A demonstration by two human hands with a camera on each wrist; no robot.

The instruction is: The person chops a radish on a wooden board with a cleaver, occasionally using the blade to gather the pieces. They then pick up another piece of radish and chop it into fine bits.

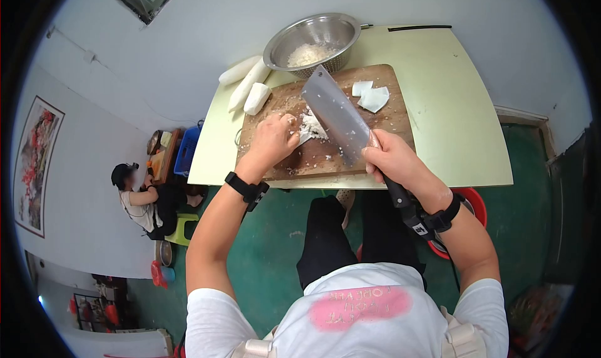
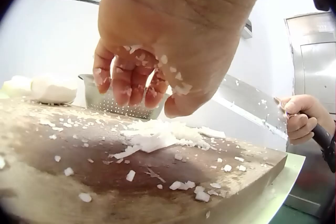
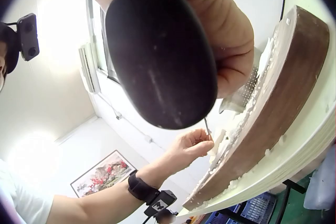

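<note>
Standing behind chopping board [image 1: 393, 121]: colander [image 1: 282, 42].

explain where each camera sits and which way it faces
Head: head-worn, facing forward and down at the cutting board; left hand, right hand, arms, torso, legs show.
Left wrist: on that wrist, facing across the cutting board; both hands show.
Right wrist: on that wrist, facing past the cleaver handle; both hands show.
Both wrist views share the colander.

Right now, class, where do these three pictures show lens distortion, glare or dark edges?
Head view: the pale green tabletop bows at its right edge, and the picture's corners go black; left wrist: the smooth pale wall looks washed out; right wrist: glare whitens patches at left, the brown wooden chopping board curves.
</note>
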